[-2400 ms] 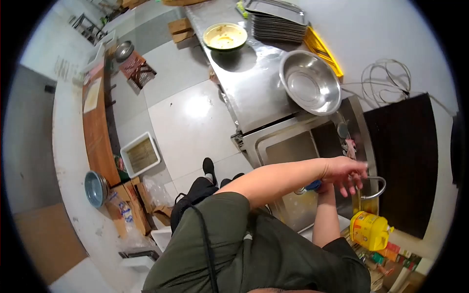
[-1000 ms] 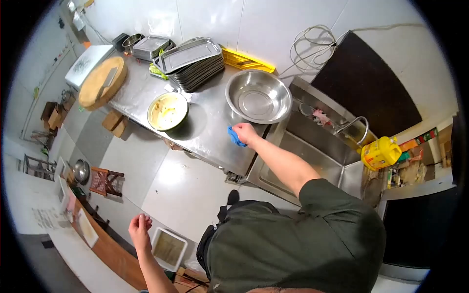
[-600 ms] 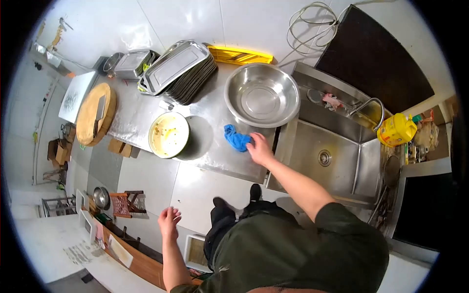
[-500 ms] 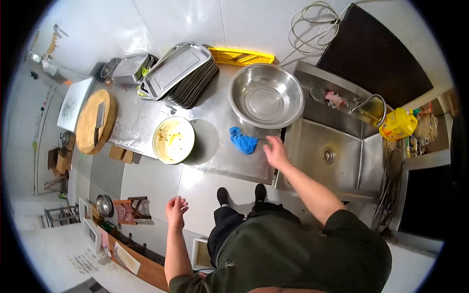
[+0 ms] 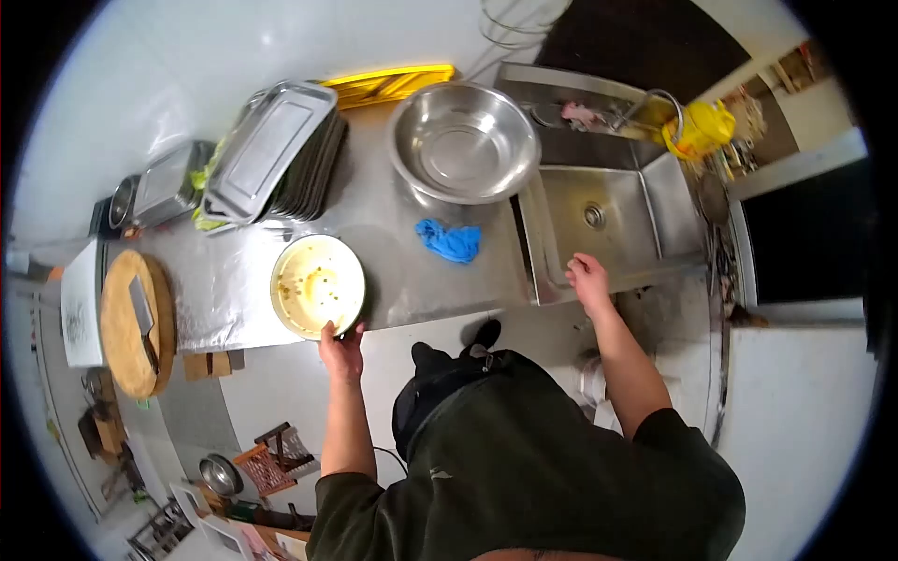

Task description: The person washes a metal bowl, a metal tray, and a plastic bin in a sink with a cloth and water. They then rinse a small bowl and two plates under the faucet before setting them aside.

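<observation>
My left hand (image 5: 341,353) grips the near rim of a round bowl (image 5: 304,297), thumb over the edge and the other fingers mostly hidden beneath. Pale yellow inside, the bowl has small food bits stuck to its bottom and sits at the counter's front edge. My right hand (image 5: 587,279) hovers by the front edge of the steel sink (image 5: 613,201), its fingers loosely bent and nothing in them. Between the hands, a crumpled blue cloth (image 5: 449,241) lies on the counter. Behind that cloth is a large steel basin (image 5: 465,145).
Stacked steel trays (image 5: 267,154) lean at the back of the steel counter (image 5: 393,299). A cleaver (image 5: 142,309) rests on a round chopping board (image 5: 117,323) at the left. A yellow jug (image 5: 702,131) stands near the faucet (image 5: 666,98), and a yellow rack (image 5: 388,86) lies along the wall.
My left hand has moved up and taken hold of the bowl's rim. My right hand has gone from near the blue cloth to the sink's front edge. The camera view has shifted.
</observation>
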The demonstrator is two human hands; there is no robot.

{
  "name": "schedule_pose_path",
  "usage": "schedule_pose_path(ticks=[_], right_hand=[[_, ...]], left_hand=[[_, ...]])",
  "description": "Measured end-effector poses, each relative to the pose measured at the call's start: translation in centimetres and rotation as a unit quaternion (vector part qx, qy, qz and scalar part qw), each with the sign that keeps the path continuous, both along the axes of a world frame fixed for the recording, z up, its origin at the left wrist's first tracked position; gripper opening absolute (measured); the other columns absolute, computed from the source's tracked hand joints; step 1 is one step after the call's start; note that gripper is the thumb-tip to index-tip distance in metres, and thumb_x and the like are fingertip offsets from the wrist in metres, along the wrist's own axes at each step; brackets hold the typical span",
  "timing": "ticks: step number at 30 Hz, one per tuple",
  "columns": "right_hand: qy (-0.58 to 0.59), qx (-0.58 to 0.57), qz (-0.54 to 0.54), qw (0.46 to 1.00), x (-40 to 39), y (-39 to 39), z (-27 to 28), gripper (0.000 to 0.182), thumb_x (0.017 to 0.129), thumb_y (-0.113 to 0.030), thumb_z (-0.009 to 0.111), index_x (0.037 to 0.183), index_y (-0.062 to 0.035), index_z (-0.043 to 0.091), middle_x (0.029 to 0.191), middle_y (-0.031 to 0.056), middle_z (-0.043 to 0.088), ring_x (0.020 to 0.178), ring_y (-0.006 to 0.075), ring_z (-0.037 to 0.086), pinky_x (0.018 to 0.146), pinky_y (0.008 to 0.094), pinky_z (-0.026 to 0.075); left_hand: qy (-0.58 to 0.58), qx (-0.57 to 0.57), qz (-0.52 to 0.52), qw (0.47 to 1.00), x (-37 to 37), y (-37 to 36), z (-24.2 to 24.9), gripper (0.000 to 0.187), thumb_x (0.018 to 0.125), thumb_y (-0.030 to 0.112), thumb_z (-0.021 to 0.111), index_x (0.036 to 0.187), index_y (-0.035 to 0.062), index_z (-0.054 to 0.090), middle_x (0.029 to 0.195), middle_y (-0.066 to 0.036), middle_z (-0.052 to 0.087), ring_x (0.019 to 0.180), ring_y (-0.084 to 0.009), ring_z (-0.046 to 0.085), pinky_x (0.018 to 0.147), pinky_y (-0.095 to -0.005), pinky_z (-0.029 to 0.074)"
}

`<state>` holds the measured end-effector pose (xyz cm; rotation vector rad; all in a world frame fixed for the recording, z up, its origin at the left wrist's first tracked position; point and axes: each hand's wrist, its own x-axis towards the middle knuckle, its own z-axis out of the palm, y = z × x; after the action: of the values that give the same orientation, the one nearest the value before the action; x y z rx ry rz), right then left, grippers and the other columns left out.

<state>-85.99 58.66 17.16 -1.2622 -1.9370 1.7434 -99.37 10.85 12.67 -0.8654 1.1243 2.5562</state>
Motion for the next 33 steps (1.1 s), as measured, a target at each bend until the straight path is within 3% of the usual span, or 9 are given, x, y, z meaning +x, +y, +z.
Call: schedule_pose_path(ticks=[3, 6, 7, 9, 14, 17, 20, 26, 33], right_hand=[[-0.015, -0.009, -0.008, 1.0, 2.0, 0.1, -0.3, 0.025, 0.09, -0.014, 0.06, 0.111, -0.001, 0.058, 0.091, 0.0046, 0.061, 0.072, 0.0121, 0.058, 0.057, 0.0245, 0.044], [0.048, -0.033, -0.037, 0.998, 4.6, 1.5, -3.4, 0.023, 0.088, -0.015, 0.06, 0.106, -0.0011, 0.06, 0.086, 0.0048, 0.061, 0.072, 0.0142, 0.058, 0.059, 0.0278, 0.046], [-0.059, 0.066, 0.01, 0.996, 5.8, 1.8, -2.9, 0.018, 0.087, -0.016, 0.059, 0.096, -0.0011, 0.062, 0.076, 0.0049, 0.06, 0.068, 0.0148, 0.056, 0.06, 0.0306, 0.046], [-0.073, 0.109, -0.032, 0.991, 7.6, 0.5, 0.0, 0.024, 0.087, -0.024, 0.058, 0.083, -0.0007, 0.058, 0.073, 0.0068, 0.062, 0.064, 0.0154, 0.056, 0.06, 0.0324, 0.046], [-0.151, 0.105, -0.12, 0.976, 15.3, -0.7, 0.2, 0.03, 0.086, -0.03, 0.058, 0.089, 0.0001, 0.063, 0.076, 0.0144, 0.063, 0.068, 0.026, 0.062, 0.063, 0.0373, 0.049], [-0.293, 0.21, -0.071, 0.93, 22.8, -1.6, -0.8, 0.033, 0.085, -0.032, 0.056, 0.09, -0.0004, 0.065, 0.082, 0.0185, 0.066, 0.077, 0.0339, 0.064, 0.07, 0.0433, 0.05], [-0.367, 0.164, -0.118, 0.908, 30.2, -5.1, -2.7, 0.036, 0.084, -0.033, 0.054, 0.089, 0.0001, 0.067, 0.088, 0.0205, 0.066, 0.084, 0.0395, 0.062, 0.077, 0.0467, 0.049], [-0.51, 0.063, -0.107, 0.851, 43.3, -11.6, -8.1, 0.044, 0.083, -0.037, 0.054, 0.089, 0.0038, 0.069, 0.093, 0.0237, 0.066, 0.097, 0.0381, 0.06, 0.087, 0.0447, 0.046], [-0.423, 0.152, -0.157, 0.88, 51.4, -9.9, -19.4, 0.053, 0.079, -0.026, 0.058, 0.122, 0.0002, 0.039, 0.125, 0.0226, 0.04, 0.119, 0.0382, 0.035, 0.102, 0.0416, 0.028]], left_hand=[[0.028, -0.038, 0.01, 0.999, -0.7, -0.3, -1.1, 0.04, 0.089, 0.016, 0.046, 0.124, -0.0023, 0.042, 0.117, -0.016, 0.056, 0.092, -0.0311, 0.062, 0.069, -0.0427, 0.056], [0.042, -0.046, -0.032, 0.998, -1.1, -1.5, -1.7, 0.04, 0.089, 0.018, 0.049, 0.124, -0.0015, 0.045, 0.116, -0.015, 0.057, 0.1, -0.0302, 0.057, 0.078, -0.0436, 0.052], [0.064, -0.035, -0.054, 0.996, -1.3, -1.3, -0.8, 0.042, 0.089, 0.02, 0.049, 0.125, -0.0014, 0.045, 0.118, -0.015, 0.056, 0.103, -0.0305, 0.056, 0.081, -0.0431, 0.051], [0.048, -0.001, -0.052, 0.998, -2.2, -1.7, -2.0, 0.042, 0.089, 0.02, 0.051, 0.125, -0.0015, 0.047, 0.118, -0.015, 0.056, 0.101, -0.0306, 0.056, 0.08, -0.0412, 0.05], [0.06, 0.017, -0.141, 0.988, -2.8, -2.6, -1.5, 0.044, 0.087, 0.016, 0.05, 0.126, -0.0042, 0.046, 0.12, -0.015, 0.055, 0.099, -0.0286, 0.054, 0.081, -0.0387, 0.047], [0.044, -0.012, -0.175, 0.983, -1.1, -0.6, 2.2, 0.044, 0.086, 0.016, 0.049, 0.125, -0.0055, 0.048, 0.118, -0.018, 0.057, 0.103, -0.0288, 0.055, 0.083, -0.0374, 0.047], [0.042, -0.007, -0.242, 0.969, -1.3, 2.2, 3.4, 0.041, 0.087, 0.016, 0.049, 0.12, -0.0074, 0.051, 0.113, -0.018, 0.059, 0.101, -0.0289, 0.056, 0.083, -0.0371, 0.048], [0.062, -0.024, -0.292, 0.954, 0.5, 9.8, 5.5, 0.039, 0.086, 0.014, 0.053, 0.118, -0.0076, 0.052, 0.115, -0.019, 0.059, 0.103, -0.0285, 0.056, 0.088, -0.0371, 0.048], [0.069, -0.009, -0.319, 0.945, 4.1, 18.1, 4.8, 0.04, 0.084, 0.013, 0.055, 0.118, -0.0079, 0.052, 0.115, -0.019, 0.059, 0.105, -0.0286, 0.055, 0.091, -0.0367, 0.047]])
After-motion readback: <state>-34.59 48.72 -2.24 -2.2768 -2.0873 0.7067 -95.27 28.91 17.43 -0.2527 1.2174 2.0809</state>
